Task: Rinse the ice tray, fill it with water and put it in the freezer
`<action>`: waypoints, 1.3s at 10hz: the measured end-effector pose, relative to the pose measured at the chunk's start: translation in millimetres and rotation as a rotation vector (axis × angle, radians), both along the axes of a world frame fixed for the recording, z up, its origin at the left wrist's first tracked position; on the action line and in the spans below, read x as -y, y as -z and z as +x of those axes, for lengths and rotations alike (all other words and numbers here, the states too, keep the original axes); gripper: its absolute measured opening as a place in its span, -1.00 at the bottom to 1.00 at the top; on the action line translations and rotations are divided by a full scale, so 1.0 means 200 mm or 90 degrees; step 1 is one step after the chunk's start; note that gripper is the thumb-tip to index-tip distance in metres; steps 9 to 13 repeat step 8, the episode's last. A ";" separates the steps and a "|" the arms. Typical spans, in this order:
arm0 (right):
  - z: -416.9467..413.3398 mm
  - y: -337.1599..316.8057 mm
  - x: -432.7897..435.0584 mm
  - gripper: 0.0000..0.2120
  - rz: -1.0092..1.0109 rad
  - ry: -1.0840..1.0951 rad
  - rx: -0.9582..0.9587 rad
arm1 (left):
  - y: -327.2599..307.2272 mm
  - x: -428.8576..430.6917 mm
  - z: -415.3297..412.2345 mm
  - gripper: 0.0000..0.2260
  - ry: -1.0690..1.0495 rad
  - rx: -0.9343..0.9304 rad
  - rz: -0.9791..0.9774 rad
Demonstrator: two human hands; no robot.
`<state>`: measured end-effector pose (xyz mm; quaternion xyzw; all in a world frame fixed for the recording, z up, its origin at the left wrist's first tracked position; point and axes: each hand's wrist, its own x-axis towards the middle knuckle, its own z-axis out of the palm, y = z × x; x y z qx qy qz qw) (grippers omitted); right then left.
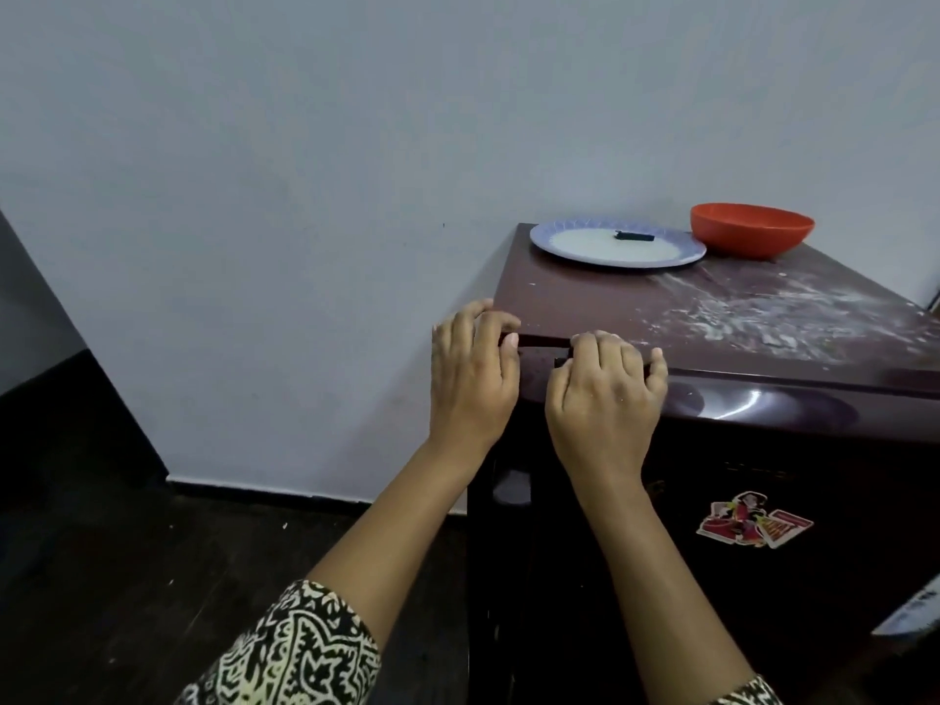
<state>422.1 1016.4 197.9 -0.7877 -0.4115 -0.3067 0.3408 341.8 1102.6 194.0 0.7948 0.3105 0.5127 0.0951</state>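
— Well, the left hand [473,379] and right hand [605,394] both curl over the top edge of the fridge door [763,475]. The ice tray?
— Nowhere in view. Yank hard and the plate [541,237] or bowl [753,241] on top might slide off.

Both arms reach forward and up, forearms bare from the patterned sleeves [305,648] to the wrists, the two hands side by side with their backs to the camera. The left hand [473,379] curls its fingers [480,310] over the top corner of the refrigerator door [737,440], thumb tucked against the edge. The right hand [605,399], just beside it but not touching, hooks its bent fingers [597,343] over the same top edge, wrist straight.
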 end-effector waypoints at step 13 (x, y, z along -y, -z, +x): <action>0.13 -0.32 -0.15 -0.60 -0.343 -0.063 -0.011 | -0.37 -0.43 -0.10 -0.65 0.247 -0.318 -0.137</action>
